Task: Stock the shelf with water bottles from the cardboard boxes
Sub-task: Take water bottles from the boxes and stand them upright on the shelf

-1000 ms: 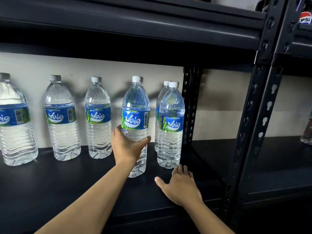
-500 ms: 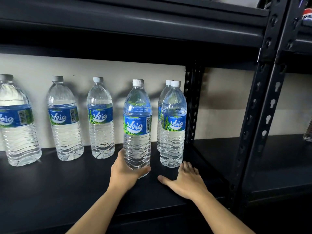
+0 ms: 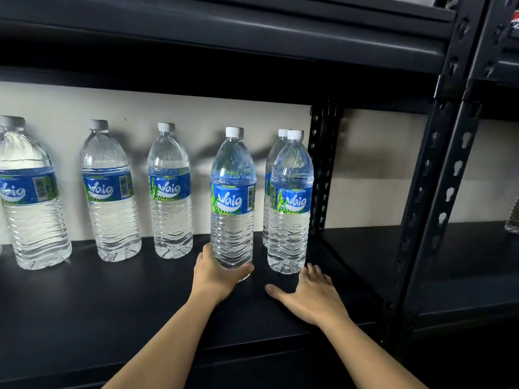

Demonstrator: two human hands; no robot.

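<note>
The dark metal shelf point(image 3: 84, 304) fills most of the frame, with a pale back panel behind it and a perforated upright point(image 3: 438, 192) at right dividing it from a neighbouring bay. Along the back stand three water bottles: one at far left point(image 3: 31, 197), a second point(image 3: 109, 192) and a third point(image 3: 170, 192). At centre right a pair stands one behind the other, the front one point(image 3: 290, 203) half hiding the rear one point(image 3: 271, 175). Between the third bottle and that pair is the bottle in hand point(image 3: 232, 200), upright and forward of the back row, its base at or just above the shelf. The left hand point(image 3: 216, 273) wraps its lower body. The right hand point(image 3: 311, 296) lies flat on the shelf, fingers straight, holding nothing. Stocking looks well begun, but the front of the shelf is bare, and no cardboard boxes are in view, so what remains cannot be told.
</note>
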